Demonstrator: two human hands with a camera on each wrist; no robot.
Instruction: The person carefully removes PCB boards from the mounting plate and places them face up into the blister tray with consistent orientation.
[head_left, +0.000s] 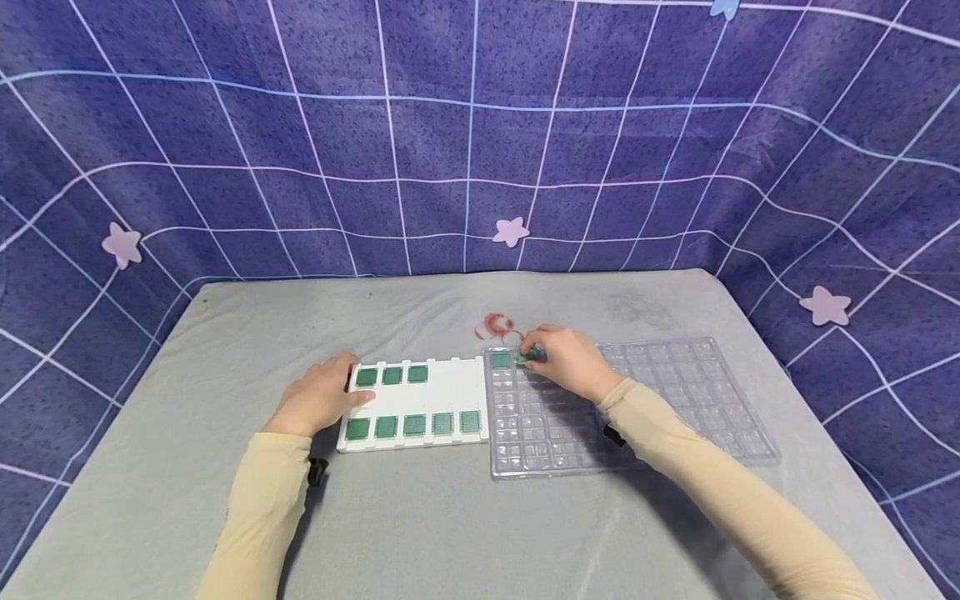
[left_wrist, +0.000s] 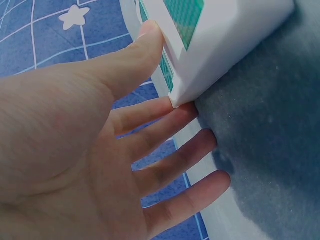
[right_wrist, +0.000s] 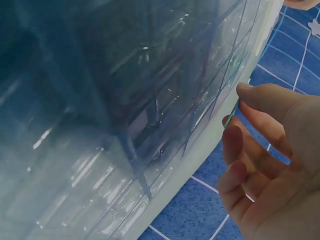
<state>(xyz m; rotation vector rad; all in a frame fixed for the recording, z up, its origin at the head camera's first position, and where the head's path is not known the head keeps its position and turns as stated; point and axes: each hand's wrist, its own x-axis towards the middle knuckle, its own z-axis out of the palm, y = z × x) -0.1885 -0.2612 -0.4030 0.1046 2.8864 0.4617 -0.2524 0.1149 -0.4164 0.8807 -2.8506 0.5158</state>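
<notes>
My left hand (head_left: 315, 398) holds the left end of a white tray (head_left: 450, 387), thumb over its top and the first fingers against its end. The outer fingers stretch out loosely in the left wrist view. Small square green circuit boards (head_left: 415, 425) sit in this tray, three along the far row and several along the near row. Between thumb and fingertips, my right hand (head_left: 572, 360) pinches another green circuit board (right_wrist: 231, 119), seen nearly edge-on in the right wrist view. It is over the far left part of a clear plastic tray (head_left: 675, 400), beside a board (head_left: 501, 360) in the corner pocket.
The two trays lie side by side on a grey cloth-covered table (head_left: 420, 525). Red marks (head_left: 497, 325) show on the cloth behind the clear tray. A blue curtain (head_left: 427, 142) with grid lines and stars hangs behind and at both sides.
</notes>
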